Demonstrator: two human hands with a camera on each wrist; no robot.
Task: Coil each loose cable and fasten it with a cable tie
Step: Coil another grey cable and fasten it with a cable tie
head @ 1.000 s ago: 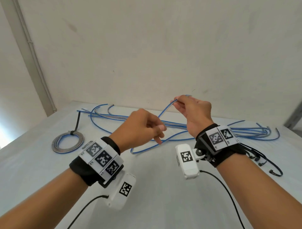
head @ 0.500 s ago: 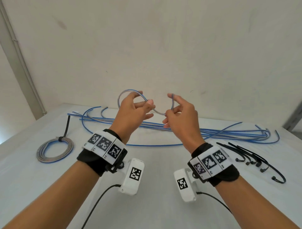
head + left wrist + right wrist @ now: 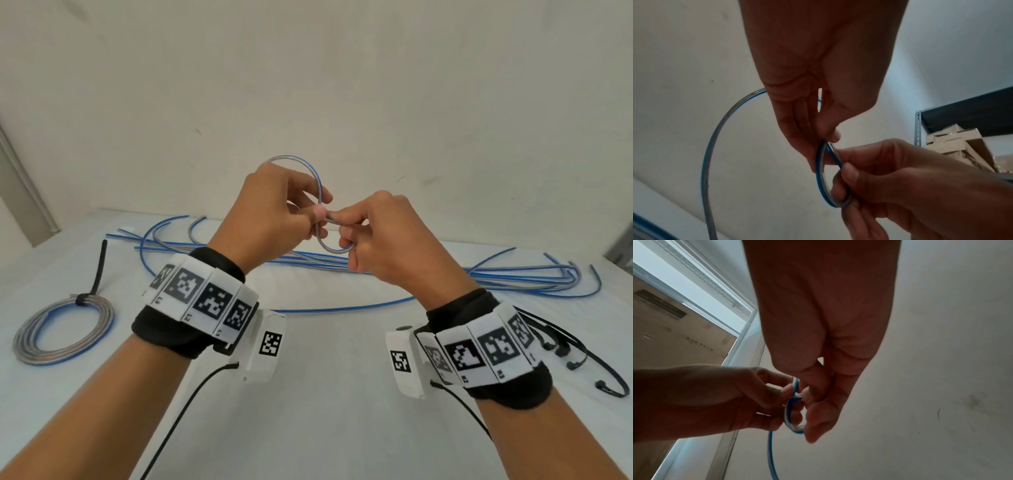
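Note:
A blue-and-clear cable [image 3: 310,170] is held up above the table, bent into a small loop [image 3: 823,178]. My left hand [image 3: 274,212] pinches the loop at its crossing between thumb and fingers. My right hand [image 3: 373,233] pinches the lower turn of the cable [image 3: 792,415] close beside the left. The cable's free length [image 3: 342,306] trails down across the white table [image 3: 325,394]. Several more loose cables [image 3: 513,277] lie along the back. A coiled cable [image 3: 63,329], bound with a black tie, lies at the left.
Several black cable ties [image 3: 568,353] lie at the right of the table. A plain wall stands right behind the table. A metal shelf with cardboard boxes [image 3: 960,146] is off to the right.
Both hands have lifted the cable off the table and come together. The single arc between them half a second ago has become a closed loop pinched at the crossing.

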